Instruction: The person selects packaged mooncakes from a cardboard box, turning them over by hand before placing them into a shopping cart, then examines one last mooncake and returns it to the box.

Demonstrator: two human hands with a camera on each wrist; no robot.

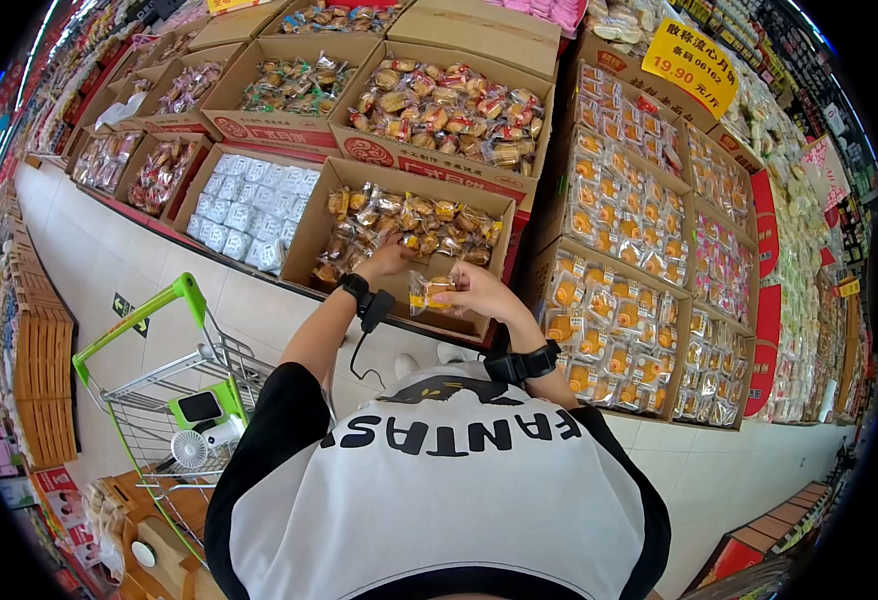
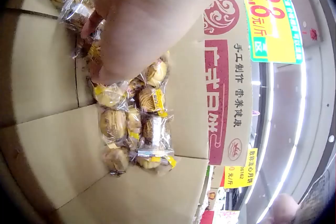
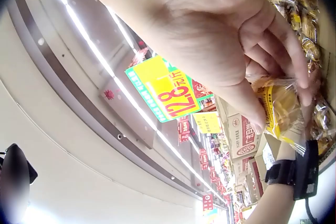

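Just above the front part of an open cardboard box (image 1: pixel 304 235), my right hand (image 1: pixel 484 292) pinches a mooncake (image 3: pixel 283 106) in a clear wrapper with a yellow label. The thumb lies on one side of it and the fingers on the other. My left hand (image 1: pixel 389 260) reaches down into the same box, its fingertips among the wrapped mooncakes (image 2: pixel 113 124). The palm hides part of what lies under it in the left wrist view, and I cannot tell whether those fingers grip a piece. Bare cardboard shows along the box's near side.
White-wrapped packets (image 1: pixel 249 210) fill the box at left. Behind stands a higher box of mooncakes (image 1: pixel 449 110); to the right are boxes of orange-coloured packaged pieces (image 1: pixel 609 330). A green-handled shopping cart (image 1: pixel 194 300) stands at my left. Price signs (image 3: pixel 168 90) hang above.
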